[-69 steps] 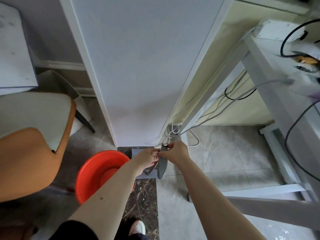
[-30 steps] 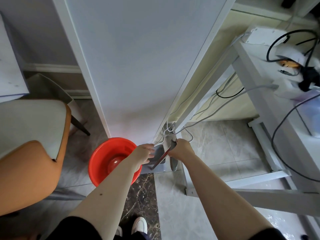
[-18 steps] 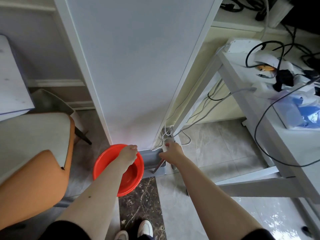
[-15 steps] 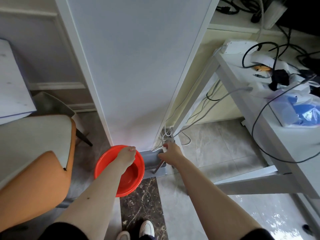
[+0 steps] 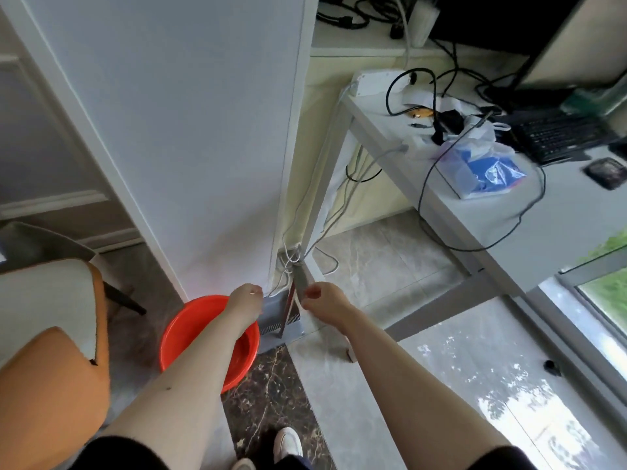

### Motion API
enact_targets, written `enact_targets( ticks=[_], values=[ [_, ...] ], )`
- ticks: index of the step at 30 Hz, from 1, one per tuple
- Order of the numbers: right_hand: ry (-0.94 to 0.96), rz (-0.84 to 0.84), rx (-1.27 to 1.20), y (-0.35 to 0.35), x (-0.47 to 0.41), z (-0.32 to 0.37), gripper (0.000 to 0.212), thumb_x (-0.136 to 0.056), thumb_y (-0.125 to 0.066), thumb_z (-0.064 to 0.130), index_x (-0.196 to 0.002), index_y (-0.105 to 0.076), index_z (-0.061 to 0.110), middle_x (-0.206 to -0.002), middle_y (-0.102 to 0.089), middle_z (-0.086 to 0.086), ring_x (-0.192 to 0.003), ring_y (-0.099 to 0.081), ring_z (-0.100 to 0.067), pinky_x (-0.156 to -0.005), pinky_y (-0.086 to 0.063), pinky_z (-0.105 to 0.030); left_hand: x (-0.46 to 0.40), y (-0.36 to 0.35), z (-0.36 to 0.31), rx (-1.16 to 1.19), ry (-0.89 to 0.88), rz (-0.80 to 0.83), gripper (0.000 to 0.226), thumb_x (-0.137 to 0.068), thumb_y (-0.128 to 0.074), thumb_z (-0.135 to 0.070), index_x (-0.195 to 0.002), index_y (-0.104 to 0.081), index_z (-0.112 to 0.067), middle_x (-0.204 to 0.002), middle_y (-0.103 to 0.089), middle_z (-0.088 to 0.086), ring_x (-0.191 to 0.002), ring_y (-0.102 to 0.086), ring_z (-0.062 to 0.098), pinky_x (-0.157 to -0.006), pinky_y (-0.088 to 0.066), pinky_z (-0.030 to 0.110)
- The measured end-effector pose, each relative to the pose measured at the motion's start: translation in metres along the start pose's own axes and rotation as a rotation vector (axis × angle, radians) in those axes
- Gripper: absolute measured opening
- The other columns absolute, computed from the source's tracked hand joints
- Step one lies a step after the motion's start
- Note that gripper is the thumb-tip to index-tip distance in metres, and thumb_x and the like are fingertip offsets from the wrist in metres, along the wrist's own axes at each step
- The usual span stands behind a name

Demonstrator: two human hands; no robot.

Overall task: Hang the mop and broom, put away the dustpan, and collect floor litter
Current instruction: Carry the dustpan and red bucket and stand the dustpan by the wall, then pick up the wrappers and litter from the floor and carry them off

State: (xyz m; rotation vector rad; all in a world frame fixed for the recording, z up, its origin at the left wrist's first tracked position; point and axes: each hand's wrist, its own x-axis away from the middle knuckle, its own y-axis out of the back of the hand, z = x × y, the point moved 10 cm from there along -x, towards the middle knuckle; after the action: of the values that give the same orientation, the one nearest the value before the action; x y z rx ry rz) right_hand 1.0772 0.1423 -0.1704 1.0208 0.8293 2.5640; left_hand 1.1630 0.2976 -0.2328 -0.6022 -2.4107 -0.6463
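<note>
Between the hands, the dustpan [image 5: 279, 317] stands against the wall; left hand [image 5: 245, 300] and right hand [image 5: 324, 301] hold nothing, fingers loosely curled. Nearby cables [image 5: 288, 266] may snag it, so it could tip.

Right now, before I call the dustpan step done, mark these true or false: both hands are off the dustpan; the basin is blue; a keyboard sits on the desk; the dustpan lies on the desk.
1. Both hands, left hand and right hand, are off the dustpan: true.
2. The basin is blue: false, it is red.
3. A keyboard sits on the desk: true.
4. The dustpan lies on the desk: false, it stands on the floor against the wall corner.
</note>
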Motion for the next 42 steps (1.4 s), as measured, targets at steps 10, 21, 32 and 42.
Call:
enact_targets(
  ticks=[10, 21, 32, 42],
  values=[
    [-0.210, -0.103, -0.188, 0.061, 0.073, -0.127, 0.029, -0.088, -0.057, 0.015, -0.114, -0.066, 0.006, -0.102, -0.061, -0.007, -0.086, -0.052, -0.015, -0.073, -0.042, -0.024, 0.036, -0.140, -0.010, -0.156, -0.102, 0.207, 0.033, -0.096, -0.046, -0.013, -0.063, -0.052, -0.013, -0.064, -0.057, 0.007, -0.062, -0.053, 0.022, -0.060, -0.042, 0.026],
    [-0.430, -0.320, -0.462, 0.114, 0.189, -0.291, 0.032, -0.089, -0.057, 0.010, -0.119, -0.063, 0.001, -0.099, -0.057, -0.009, -0.079, -0.050, -0.018, -0.065, -0.042, -0.023, 0.129, -0.306, -0.020, -0.410, -0.230, 0.443, 0.028, -0.094, -0.044, -0.013, -0.066, -0.051, -0.016, -0.073, -0.060, 0.009, -0.069, -0.055, 0.023, -0.061, -0.040, 0.025],
    [-0.642, -0.668, -0.668, 0.122, 0.399, -0.493, 0.032, -0.087, -0.054, 0.009, -0.117, -0.065, 0.005, -0.114, -0.068, -0.015, -0.097, -0.062, -0.025, -0.075, -0.041, -0.023, 0.297, -0.507, 0.062, -0.671, -0.340, 0.748, 0.009, -0.089, -0.044, -0.008, -0.084, -0.051, -0.007, -0.084, -0.051, 0.016, -0.077, -0.046, 0.022, -0.068, -0.031, 0.033],
    [-0.885, -0.839, -0.871, 0.066, 0.564, -0.622, 0.029, -0.087, -0.055, 0.011, -0.114, -0.066, 0.006, -0.116, -0.067, -0.016, -0.094, -0.057, -0.020, -0.076, -0.044, -0.027, 0.464, -0.633, 0.152, -0.873, -0.400, 1.036, 0.015, -0.089, -0.043, -0.007, -0.081, -0.055, -0.009, -0.085, -0.056, 0.015, -0.077, -0.052, 0.023, -0.058, -0.035, 0.025]
  ],
)
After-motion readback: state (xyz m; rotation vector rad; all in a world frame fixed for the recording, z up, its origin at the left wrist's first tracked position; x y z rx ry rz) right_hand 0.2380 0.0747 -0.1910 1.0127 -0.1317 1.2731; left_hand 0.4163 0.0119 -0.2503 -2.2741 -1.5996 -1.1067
